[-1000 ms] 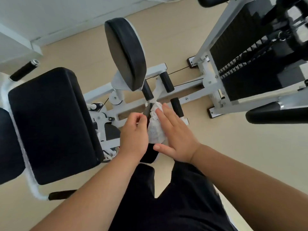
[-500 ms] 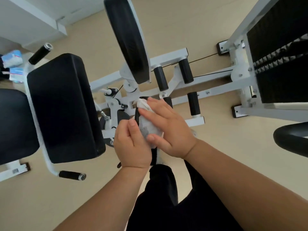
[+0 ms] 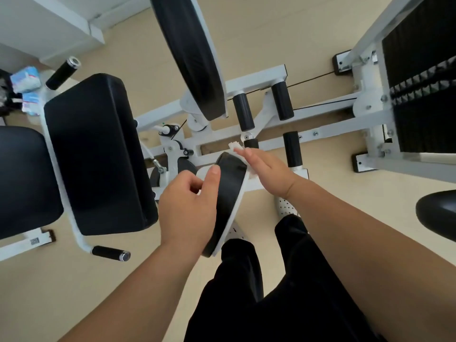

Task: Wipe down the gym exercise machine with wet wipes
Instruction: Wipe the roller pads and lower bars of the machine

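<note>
A white-framed gym machine (image 3: 261, 82) with black pads stands below me. Its near oval black pad (image 3: 229, 193) stands on edge between my hands. My left hand (image 3: 187, 206) holds that pad's left side, thumb on the black face and fingers curled at the white back plate. My right hand (image 3: 266, 171) lies flat with straight fingers and presses a white wet wipe (image 3: 237, 148) against the pad's right edge. Only the wipe's crumpled tip shows past the fingertips.
A large black seat pad (image 3: 96, 154) sits to the left, with black-gripped handles (image 3: 63, 72) above and below it. A second oval pad (image 3: 190, 53) stands further up. The weight stack (image 3: 419, 95) is at the right. Blue wipe packs (image 3: 26, 79) lie at the far left.
The view has shifted, so the machine sits lower and to the right. My right hand slid the wipe from the pad's face to its right edge. My left hand moved down the left side.
</note>
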Demonstrator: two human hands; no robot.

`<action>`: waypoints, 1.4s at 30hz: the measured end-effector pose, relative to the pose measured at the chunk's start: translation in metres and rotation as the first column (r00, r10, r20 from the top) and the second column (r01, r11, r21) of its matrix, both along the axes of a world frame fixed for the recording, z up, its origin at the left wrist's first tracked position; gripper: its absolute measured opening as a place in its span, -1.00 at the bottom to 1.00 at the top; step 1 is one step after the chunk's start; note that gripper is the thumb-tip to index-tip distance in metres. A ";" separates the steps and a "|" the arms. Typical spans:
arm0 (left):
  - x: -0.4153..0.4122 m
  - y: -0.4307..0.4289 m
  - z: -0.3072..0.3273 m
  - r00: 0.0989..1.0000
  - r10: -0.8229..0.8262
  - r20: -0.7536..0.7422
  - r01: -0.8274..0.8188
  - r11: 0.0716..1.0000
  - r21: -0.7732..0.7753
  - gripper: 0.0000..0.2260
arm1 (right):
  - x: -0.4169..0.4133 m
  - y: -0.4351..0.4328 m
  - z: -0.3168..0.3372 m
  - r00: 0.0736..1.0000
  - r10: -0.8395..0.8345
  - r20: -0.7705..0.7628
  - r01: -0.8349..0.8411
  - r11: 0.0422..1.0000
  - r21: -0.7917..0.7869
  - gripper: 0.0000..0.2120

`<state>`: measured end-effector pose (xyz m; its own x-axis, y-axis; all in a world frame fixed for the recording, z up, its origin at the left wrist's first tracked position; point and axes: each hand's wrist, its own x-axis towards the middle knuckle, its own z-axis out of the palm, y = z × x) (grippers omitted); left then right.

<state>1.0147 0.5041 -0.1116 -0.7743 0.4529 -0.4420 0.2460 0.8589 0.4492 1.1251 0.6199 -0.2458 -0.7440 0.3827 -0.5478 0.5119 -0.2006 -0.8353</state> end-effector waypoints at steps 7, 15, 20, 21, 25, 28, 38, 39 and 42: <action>0.007 -0.020 -0.012 0.910 -0.334 -0.247 0.335 0.942 -0.038 -0.62 | 0.019 -0.046 0.014 0.984 -0.165 -0.071 0.145 0.962 -0.233 -0.36; 0.008 -0.027 -0.013 0.885 -0.383 -0.266 0.393 0.919 -0.016 -0.67 | 0.023 -0.056 -0.009 0.973 -0.191 -0.130 0.166 0.969 -0.181 -0.19; 0.005 -0.034 -0.015 0.866 -0.419 -0.274 0.438 0.899 0.011 -0.71 | 0.011 -0.034 -0.030 0.989 -0.147 0.010 0.141 0.926 -0.351 -0.58; 0.005 -0.035 -0.016 0.866 -0.418 -0.275 0.439 0.898 0.016 -0.70 | 0.010 -0.036 -0.024 0.988 -0.156 -0.016 0.143 0.936 -0.323 -0.49; 0.006 -0.034 -0.017 0.871 -0.398 -0.287 0.423 0.906 0.030 -0.69 | 0.017 -0.063 -0.001 0.937 -0.193 -0.291 0.197 0.980 -0.015 0.03; 0.006 -0.033 -0.016 0.876 -0.391 -0.282 0.417 0.908 0.037 -0.71 | 0.022 -0.069 -0.005 0.931 -0.130 -0.341 0.155 0.987 0.047 0.00; 0.006 -0.030 -0.017 0.877 -0.387 -0.285 0.410 0.912 0.024 -0.70 | 0.010 -0.029 -0.031 0.984 -0.179 0.003 0.167 0.911 -0.378 -0.51; 0.006 -0.030 -0.018 0.881 -0.375 -0.288 0.399 0.917 0.026 -0.69 | 0.010 -0.036 -0.027 0.974 -0.217 -0.058 0.187 0.928 -0.322 -0.31; 0.007 -0.029 -0.020 0.902 -0.332 -0.276 0.354 0.935 0.032 -0.66 | 0.017 -0.059 -0.029 0.944 -0.163 -0.288 0.126 0.982 -0.140 -0.07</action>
<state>1.0213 0.4747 -0.1313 -0.6476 0.7363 -0.1963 0.6371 0.6645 0.3906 1.1416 0.5605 -0.2751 -0.8212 0.4444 -0.3579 0.2019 -0.3603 -0.9107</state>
